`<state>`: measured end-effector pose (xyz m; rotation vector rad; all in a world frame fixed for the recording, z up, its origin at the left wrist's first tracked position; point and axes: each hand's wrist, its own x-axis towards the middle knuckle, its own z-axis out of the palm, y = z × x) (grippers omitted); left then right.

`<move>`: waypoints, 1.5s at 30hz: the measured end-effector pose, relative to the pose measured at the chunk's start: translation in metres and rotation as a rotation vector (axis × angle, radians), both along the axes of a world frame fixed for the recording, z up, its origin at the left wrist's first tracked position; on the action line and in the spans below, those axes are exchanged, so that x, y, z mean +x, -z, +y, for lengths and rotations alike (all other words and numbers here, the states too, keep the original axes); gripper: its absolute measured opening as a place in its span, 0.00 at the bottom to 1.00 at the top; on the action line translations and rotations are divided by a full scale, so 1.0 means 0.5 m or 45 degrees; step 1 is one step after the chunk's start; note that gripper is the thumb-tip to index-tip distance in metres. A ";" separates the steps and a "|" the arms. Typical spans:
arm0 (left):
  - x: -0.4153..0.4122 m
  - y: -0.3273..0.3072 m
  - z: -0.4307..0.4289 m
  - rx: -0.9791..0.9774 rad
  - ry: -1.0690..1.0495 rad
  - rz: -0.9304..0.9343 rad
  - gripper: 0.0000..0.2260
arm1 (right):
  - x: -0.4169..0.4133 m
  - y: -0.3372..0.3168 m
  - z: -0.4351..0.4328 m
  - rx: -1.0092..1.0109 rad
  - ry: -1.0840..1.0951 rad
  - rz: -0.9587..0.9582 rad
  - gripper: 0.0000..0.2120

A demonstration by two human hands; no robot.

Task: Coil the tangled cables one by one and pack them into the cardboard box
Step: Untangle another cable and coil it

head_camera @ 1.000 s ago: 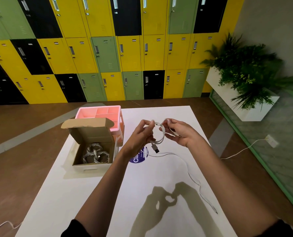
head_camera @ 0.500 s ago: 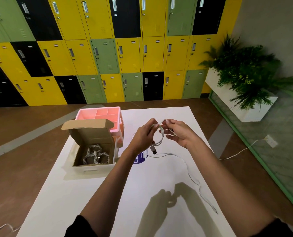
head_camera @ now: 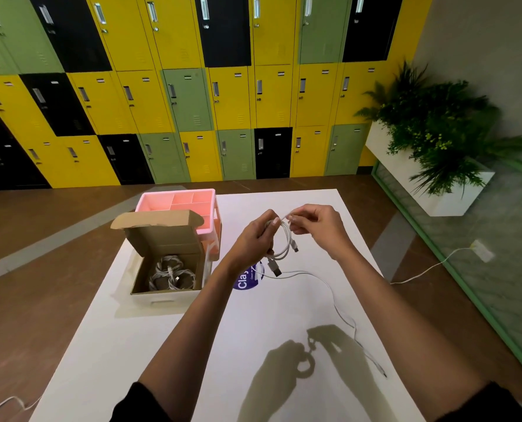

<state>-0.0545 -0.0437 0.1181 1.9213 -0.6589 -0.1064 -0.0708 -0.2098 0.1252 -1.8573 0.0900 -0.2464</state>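
Above the white table point(head_camera: 192, 345), my left hand point(head_camera: 253, 242) grips a small coil of white cable point(head_camera: 286, 243), its USB plug hanging below the hand. My right hand point(head_camera: 317, 226) pinches the same cable at the top of the coil, just right of my left thumb. A second white cable point(head_camera: 338, 312) lies loose on the table, trailing from under the coil toward the near right edge. The open cardboard box point(head_camera: 168, 295) stands to the left with several coiled white cables point(head_camera: 171, 275) inside, its lid flap up.
A pink divided organiser point(head_camera: 180, 202) stands right behind the box. A round purple sticker point(head_camera: 247, 280) lies under my left wrist. Coloured lockers line the far wall. A white planter with green plants point(head_camera: 436, 138) stands at the right, a cord on the floor below it.
Both hands have stayed over the table's middle, working the coil. The right hand has shifted up to the top of the loop, and the hanging plug swung slightly.
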 end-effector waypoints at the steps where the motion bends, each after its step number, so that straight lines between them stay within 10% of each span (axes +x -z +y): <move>1: -0.001 -0.002 0.000 -0.006 0.001 0.006 0.08 | -0.001 0.001 0.004 0.098 0.009 0.003 0.04; 11: 0.004 -0.001 0.002 -0.009 -0.047 0.009 0.08 | -0.006 0.000 0.035 0.748 -0.044 0.263 0.04; 27: 0.022 0.012 -0.003 0.077 -0.105 -0.008 0.09 | -0.016 -0.027 0.032 0.170 -0.376 0.439 0.11; 45: 0.027 0.040 -0.011 0.068 -0.207 0.032 0.09 | -0.004 -0.050 0.034 -0.509 -0.132 0.454 0.05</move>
